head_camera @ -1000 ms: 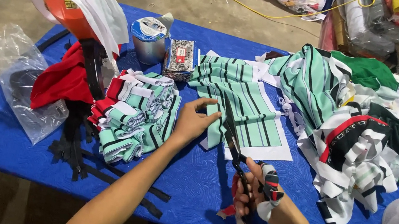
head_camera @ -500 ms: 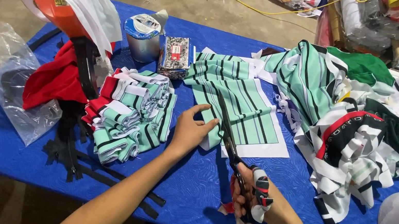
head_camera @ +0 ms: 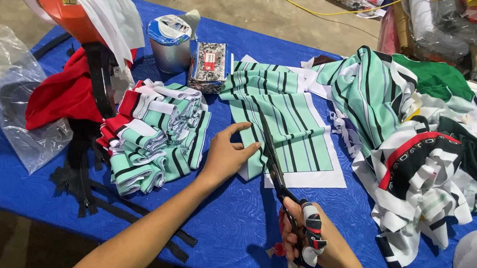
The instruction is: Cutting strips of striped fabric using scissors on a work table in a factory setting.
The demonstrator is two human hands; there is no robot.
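Where the blue table cover (head_camera: 9,170) fills the frame, packages sit toward the upper centre: a round metal tin (head_camera: 169,40) with a blue-and-white label and lifted lid, and just right of it a small rectangular box (head_camera: 209,66) with a speckled black-and-white print and a red patch. At upper left, an orange rounded object (head_camera: 63,7) bears a small yellow label under a white cloth (head_camera: 105,0). A crinkled clear plastic bag (head_camera: 13,102) lies at left.

Materials: a flat mint-green fabric piece with dark stripes (head_camera: 287,122) lies at centre on a white paper pattern (head_camera: 319,179). Folded striped pieces (head_camera: 154,134) are stacked left of it; a loose heap of green, white, red and black fabric (head_camera: 423,147) fills the right. Black zipper strips (head_camera: 116,210) lie at lower left.

Left hand (head_camera: 226,157) rests on the striped piece's lower left edge, fingers spread flat, pressing it. Right hand (head_camera: 305,237), at lower centre, has its fingers closed through the cloth-wrapped handles of black scissors (head_camera: 274,167), whose blades lie along the fabric's edge.

Compared with half a second ago, the blades sit lower and nearer closed; the left hand holds the same spot.
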